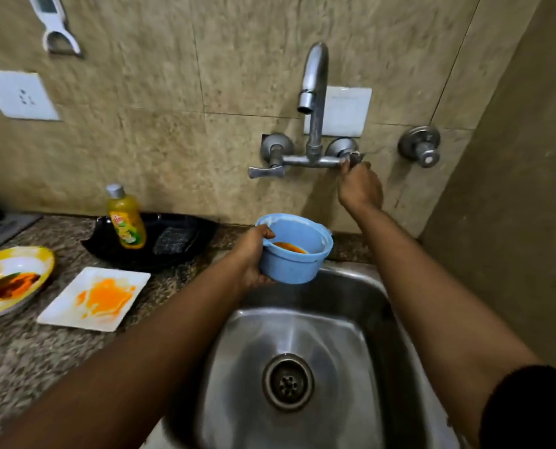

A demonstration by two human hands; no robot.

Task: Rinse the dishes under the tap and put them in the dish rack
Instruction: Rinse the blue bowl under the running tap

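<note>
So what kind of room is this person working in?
Most likely a home kitchen, at the washing-up spot. A steel sink is set in a speckled stone counter under a wall-mounted tap, a bottle of dish soap stands nearby, and food-stained plates wait beside the sink.

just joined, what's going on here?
A person is at the sink. The left hand holds a blue bowl with orange residue over the basin, below the tap spout. The right hand grips the tap's right handle. No water shows running. A stained white square plate and a yellow-rimmed dish with leftovers wait on the counter, by a dish soap bottle.
</note>
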